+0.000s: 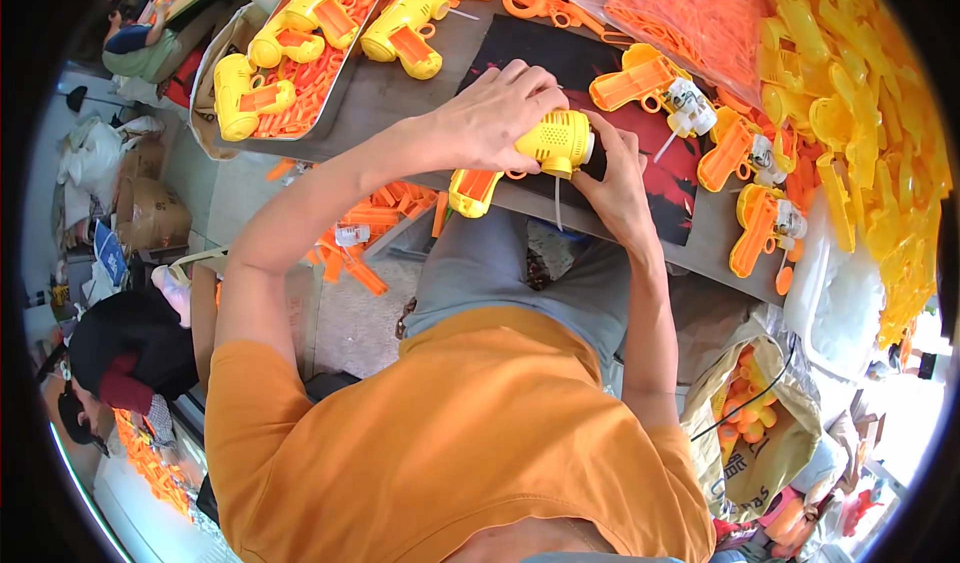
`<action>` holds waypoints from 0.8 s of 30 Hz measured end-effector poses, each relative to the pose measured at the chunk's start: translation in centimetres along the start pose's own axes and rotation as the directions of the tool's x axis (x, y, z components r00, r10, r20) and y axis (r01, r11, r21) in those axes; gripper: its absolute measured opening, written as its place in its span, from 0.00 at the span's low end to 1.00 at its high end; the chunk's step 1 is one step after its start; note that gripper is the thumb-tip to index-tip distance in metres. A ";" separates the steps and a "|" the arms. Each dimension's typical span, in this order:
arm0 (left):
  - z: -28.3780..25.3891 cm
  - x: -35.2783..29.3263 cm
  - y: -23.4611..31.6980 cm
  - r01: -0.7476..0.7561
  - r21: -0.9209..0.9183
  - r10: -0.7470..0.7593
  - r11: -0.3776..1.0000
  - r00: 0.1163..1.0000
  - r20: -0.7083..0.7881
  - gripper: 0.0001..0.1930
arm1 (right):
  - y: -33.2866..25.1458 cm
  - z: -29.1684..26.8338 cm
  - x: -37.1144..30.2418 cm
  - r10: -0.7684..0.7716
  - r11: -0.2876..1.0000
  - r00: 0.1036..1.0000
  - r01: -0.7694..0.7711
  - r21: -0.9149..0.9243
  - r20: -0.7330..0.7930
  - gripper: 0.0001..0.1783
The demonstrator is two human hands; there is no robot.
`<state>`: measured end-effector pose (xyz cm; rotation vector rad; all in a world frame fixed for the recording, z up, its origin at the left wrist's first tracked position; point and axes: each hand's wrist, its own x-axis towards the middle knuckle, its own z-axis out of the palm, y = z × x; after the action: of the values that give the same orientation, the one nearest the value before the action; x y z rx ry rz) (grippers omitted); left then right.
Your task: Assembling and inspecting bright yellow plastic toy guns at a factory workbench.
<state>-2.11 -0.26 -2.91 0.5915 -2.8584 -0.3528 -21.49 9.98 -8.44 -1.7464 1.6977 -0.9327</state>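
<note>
Both my hands hold a yellow toy gun (560,141) with an orange grip panel, above the near edge of the table. My left hand (492,113) lies over its rear and top, with the fingers curled round the body. At the round front end, my right hand (618,178) grips with thumb and fingers on either side. A thin white tube (558,201) hangs from the underside of the barrel. The handle (472,193) points down toward my lap. Part of the body is hidden under my left hand.
A black and red mat (520,48) lies on the table. Part-built toy guns (640,78) with clear mechanisms lie along the right. Yellow shells (850,113) are heaped beyond them. A box (215,113) of orange parts and yellow guns stands left; a sack (770,463) sits lower right.
</note>
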 end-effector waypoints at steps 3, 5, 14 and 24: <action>-0.5 0.5 -0.1 0.090 0.007 -0.090 0.996 0.985 0.147 0.38 | 0.3 0.0 -0.2 -0.005 0.999 1.000 0.005 0.045 -0.010 0.40; -1.2 0.9 0.0 0.078 0.013 -0.079 0.997 0.978 0.194 0.37 | 0.1 -0.2 -0.2 0.006 0.999 1.000 -0.005 0.051 -0.010 0.39; -1.1 2.0 0.5 0.072 0.033 -0.078 0.997 0.963 0.257 0.33 | 0.4 -0.1 0.1 0.013 0.996 0.999 -0.010 0.093 -0.034 0.38; -0.9 2.6 0.6 -0.009 0.113 -0.023 0.994 0.960 0.280 0.33 | 0.1 -0.2 0.1 0.031 0.987 0.998 -0.022 0.161 -0.052 0.34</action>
<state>-4.47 -1.01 -1.51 0.6161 -3.1678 -0.2975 -21.65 9.94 -8.39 -1.6028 1.6268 -1.0822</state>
